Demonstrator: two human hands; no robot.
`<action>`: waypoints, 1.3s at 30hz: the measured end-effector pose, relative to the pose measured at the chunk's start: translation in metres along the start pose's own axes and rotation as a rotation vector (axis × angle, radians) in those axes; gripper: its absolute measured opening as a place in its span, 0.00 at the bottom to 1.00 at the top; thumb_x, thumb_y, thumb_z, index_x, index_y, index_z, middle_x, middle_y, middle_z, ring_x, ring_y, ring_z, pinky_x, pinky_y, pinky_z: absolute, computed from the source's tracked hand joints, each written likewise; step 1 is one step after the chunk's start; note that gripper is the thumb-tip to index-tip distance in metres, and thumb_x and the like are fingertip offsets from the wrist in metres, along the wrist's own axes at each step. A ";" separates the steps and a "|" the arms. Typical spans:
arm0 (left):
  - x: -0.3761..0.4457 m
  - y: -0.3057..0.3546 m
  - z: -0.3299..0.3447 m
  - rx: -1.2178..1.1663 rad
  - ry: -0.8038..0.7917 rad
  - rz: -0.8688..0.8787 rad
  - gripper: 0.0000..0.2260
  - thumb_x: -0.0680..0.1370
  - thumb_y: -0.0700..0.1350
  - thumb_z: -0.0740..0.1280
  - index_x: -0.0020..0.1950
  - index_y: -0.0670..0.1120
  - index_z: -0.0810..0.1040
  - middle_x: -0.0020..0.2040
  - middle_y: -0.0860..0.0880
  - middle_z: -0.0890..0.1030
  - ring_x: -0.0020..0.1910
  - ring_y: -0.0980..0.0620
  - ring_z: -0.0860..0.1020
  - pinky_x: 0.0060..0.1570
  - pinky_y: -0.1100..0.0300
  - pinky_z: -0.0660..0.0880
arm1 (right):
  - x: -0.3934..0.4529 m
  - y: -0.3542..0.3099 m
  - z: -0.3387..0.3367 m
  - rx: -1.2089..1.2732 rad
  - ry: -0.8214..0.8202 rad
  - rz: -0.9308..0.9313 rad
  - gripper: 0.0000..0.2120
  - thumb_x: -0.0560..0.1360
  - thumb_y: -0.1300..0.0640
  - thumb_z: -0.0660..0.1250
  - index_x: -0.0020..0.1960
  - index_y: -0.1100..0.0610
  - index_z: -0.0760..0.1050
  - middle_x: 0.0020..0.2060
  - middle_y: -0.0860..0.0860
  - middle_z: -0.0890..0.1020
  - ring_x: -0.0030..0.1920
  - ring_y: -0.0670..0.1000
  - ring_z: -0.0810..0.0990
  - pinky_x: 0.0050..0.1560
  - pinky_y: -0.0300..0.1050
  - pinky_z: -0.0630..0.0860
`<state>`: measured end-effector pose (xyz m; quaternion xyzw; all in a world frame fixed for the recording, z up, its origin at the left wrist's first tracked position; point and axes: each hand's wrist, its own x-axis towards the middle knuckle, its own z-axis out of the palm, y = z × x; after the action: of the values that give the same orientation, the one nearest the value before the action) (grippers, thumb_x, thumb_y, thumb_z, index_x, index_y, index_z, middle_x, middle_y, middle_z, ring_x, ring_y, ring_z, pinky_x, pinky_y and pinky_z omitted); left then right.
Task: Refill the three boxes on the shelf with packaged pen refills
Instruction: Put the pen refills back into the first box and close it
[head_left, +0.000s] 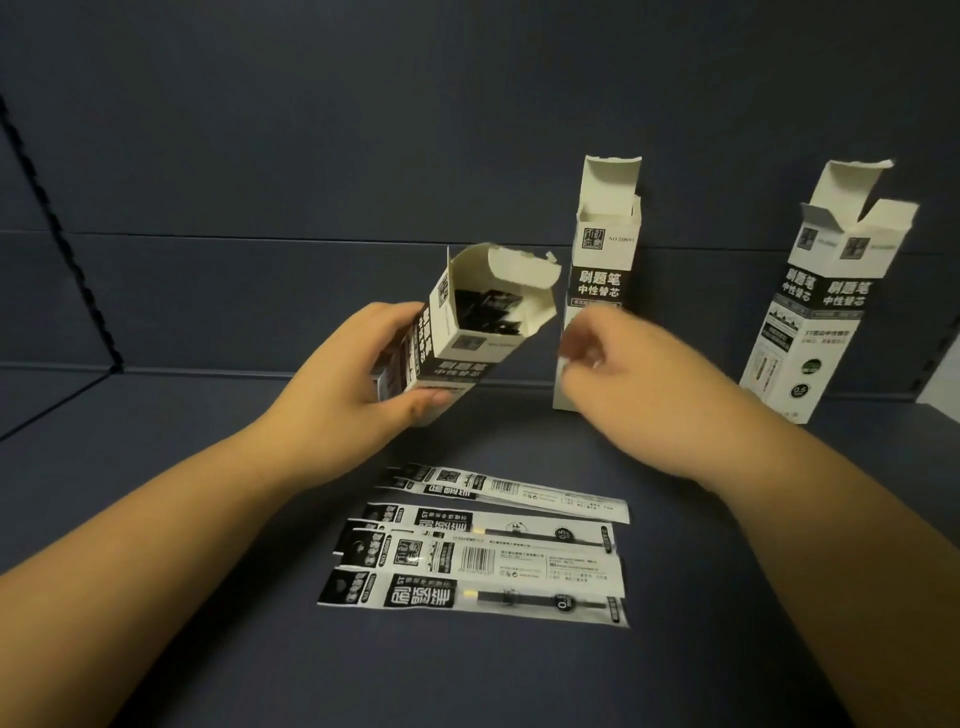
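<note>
My left hand (353, 374) grips a white-and-black box (467, 332), tilted toward me with its top flaps open; dark packet ends show inside it. My right hand (618, 384) hovers blurred to the right of that box, fingers loosely curled, nothing visible in them. It hides the lower part of a second open box (602, 260), which stands upright behind it. A third open box (826, 312) leans at the far right. Several packaged pen refills (478, 561) lie flat on the shelf in front of both hands.
The dark shelf board (208, 649) stretches toward me, with a dark back panel (311, 156) behind the boxes. A perforated upright rail (57, 228) runs down the left side. A pale patch (940, 405) shows at the right edge.
</note>
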<state>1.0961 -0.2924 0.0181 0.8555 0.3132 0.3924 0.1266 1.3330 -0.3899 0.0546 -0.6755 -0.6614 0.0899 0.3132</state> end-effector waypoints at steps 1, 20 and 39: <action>0.000 0.000 0.000 -0.008 0.004 -0.009 0.28 0.72 0.55 0.72 0.70 0.60 0.68 0.63 0.63 0.74 0.64 0.61 0.74 0.64 0.55 0.75 | -0.001 0.000 0.003 -0.144 -0.125 -0.017 0.06 0.79 0.48 0.64 0.55 0.45 0.75 0.47 0.43 0.80 0.49 0.46 0.80 0.52 0.49 0.79; 0.001 -0.005 -0.004 -0.093 -0.023 -0.088 0.28 0.73 0.51 0.73 0.70 0.61 0.67 0.65 0.59 0.76 0.65 0.62 0.75 0.64 0.61 0.74 | -0.012 -0.012 0.027 -0.379 -0.486 -0.137 0.20 0.76 0.34 0.66 0.59 0.46 0.81 0.50 0.45 0.80 0.49 0.45 0.80 0.54 0.50 0.80; 0.000 0.001 -0.005 -0.209 -0.006 -0.175 0.29 0.69 0.53 0.71 0.69 0.59 0.68 0.61 0.63 0.79 0.61 0.67 0.77 0.55 0.74 0.73 | -0.010 -0.014 0.030 -0.472 -0.391 -0.147 0.09 0.82 0.49 0.63 0.55 0.47 0.81 0.50 0.48 0.80 0.52 0.53 0.79 0.54 0.52 0.79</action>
<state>1.0931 -0.2930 0.0216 0.8080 0.3438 0.4079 0.2499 1.3046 -0.3914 0.0357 -0.6500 -0.7587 0.0392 0.0201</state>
